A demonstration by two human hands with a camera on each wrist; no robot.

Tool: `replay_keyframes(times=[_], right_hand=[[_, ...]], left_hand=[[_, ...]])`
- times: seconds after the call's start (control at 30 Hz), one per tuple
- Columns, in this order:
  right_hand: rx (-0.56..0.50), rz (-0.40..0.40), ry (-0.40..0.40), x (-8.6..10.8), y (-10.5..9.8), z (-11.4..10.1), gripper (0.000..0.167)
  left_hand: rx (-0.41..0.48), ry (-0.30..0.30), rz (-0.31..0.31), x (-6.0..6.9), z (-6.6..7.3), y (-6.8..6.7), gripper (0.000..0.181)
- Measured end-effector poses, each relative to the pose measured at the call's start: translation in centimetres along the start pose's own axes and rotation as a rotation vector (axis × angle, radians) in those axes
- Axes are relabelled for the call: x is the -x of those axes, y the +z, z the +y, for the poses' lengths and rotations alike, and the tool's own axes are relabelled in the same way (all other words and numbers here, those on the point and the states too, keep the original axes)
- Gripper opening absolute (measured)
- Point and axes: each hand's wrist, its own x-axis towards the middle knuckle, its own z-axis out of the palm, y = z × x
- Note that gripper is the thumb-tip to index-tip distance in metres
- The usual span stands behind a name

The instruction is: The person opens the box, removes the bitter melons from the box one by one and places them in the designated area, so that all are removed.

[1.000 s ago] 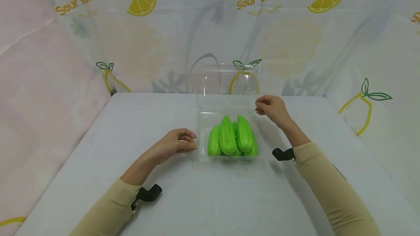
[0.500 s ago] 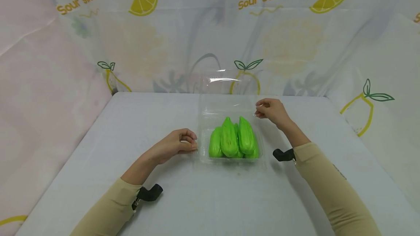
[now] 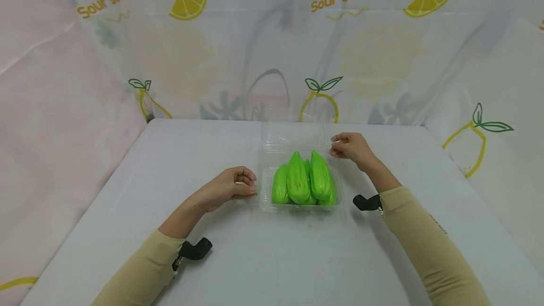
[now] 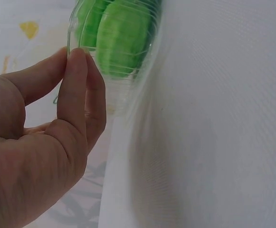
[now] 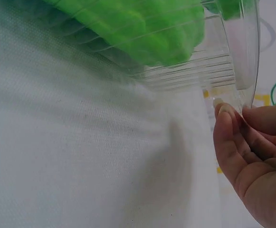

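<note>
Lid (image 3: pixel 295 132) outline is faint against the printed backdrop (image 3: pixel 233 51); lid stands raised at the far side of the clear box (image 3: pixel 265 193). Lower vegetables are partly hidden; both sleeves (image 3: pixel 140 268) are cut off at the frame. Box sits on the table (image 3: pixel 272 259), toward its far edge, and contains green vegetables (image 3: pixel 298 183). Left hand (image 3: pixel 224 189) pinches the left rim; right hand (image 3: pixel 352 148) pinches the right rim near the far corner.

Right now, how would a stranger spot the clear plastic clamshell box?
Find the white table, then the left hand and right hand. Between them is the clear plastic clamshell box, lid raised at the far side. Unlike the bright green pieces inside, it is see-through.
</note>
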Motion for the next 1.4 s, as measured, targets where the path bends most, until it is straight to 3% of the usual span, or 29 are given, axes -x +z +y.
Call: replay_keyframes(times=[0.4,0.77,1.03,1.4], right_hand=[[0.016,-0.038,0.061,0.2,-0.1,0.4,0.041],[0.044,-0.056,0.068,0.3,-0.3,0.8,0.046],[0.152,-0.028,0.001,1.2,-0.5,0.4,0.044],[0.28,0.043,-0.084,2.9,-1.4,-0.3,0.041]], left_hand=[[0.024,0.005,-0.018,-0.3,0.0,0.0,0.035],[0.037,-0.014,-0.031,-0.4,0.1,0.0,0.04],[0.076,-0.015,-0.046,-0.4,0.0,-0.5,0.044],[0.136,-0.063,-0.047,-0.3,-0.2,-0.5,0.056]])
